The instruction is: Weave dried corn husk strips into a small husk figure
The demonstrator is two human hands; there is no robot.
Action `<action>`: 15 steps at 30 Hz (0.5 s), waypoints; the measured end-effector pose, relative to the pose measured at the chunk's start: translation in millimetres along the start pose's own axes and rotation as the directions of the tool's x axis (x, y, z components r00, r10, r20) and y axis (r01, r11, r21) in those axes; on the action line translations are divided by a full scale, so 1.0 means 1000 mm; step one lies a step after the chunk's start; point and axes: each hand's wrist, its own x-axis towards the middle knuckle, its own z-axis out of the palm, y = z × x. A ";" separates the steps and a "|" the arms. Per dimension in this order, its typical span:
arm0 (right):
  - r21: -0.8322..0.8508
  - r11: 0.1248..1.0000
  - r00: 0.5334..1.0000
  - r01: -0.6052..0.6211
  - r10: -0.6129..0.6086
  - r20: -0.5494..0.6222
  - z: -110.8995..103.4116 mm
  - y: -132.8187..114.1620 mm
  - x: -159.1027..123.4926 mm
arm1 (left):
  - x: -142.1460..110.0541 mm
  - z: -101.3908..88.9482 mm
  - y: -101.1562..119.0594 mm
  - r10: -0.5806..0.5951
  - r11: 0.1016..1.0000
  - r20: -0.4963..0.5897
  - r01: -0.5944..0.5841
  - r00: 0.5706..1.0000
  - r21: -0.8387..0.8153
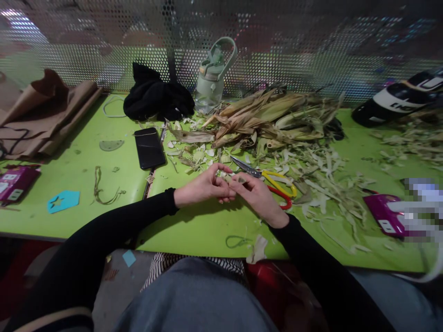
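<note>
My left hand [204,186] and my right hand [258,196] meet over the green table [194,230], fingers pinched together on a small pale strip of corn husk [232,177] between them. Both arms wear black sleeves. Just beyond my right hand lie scissors [273,180] with yellow and red handles, blades pointing left. Behind them sits a pile of dried corn husks [273,117], with cut husk scraps [321,184] scattered to the right.
A black phone [149,147] lies left of the hands. At the back stand a pale green water bottle [212,78] and a black cloth [155,99]. Brown paper [41,115] sits far left, purple boxes [14,182] at both sides, a perforated metal screen [277,41] behind.
</note>
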 end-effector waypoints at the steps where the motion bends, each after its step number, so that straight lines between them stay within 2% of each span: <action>1: 0.008 1.000 1.000 0.001 -0.001 -0.002 0.000 -0.001 0.000 | 0.000 0.000 0.000 -0.011 1.000 0.011 0.011 1.000 -0.005; 4: 0.001 1.000 0.993 0.006 -0.006 -0.114 0.000 -0.002 -0.002 | 0.000 0.000 -0.001 -0.038 0.999 0.031 0.039 0.999 -0.022; 8: 0.040 0.999 0.958 0.035 -0.022 -0.287 -0.001 0.001 -0.003 | 0.002 -0.004 -0.002 -0.028 1.000 0.048 0.028 0.998 -0.008; 15: 0.070 0.997 0.941 0.045 -0.019 -0.339 0.000 0.000 -0.007 | 0.000 -0.014 0.007 -0.116 0.993 0.219 0.110 0.969 0.038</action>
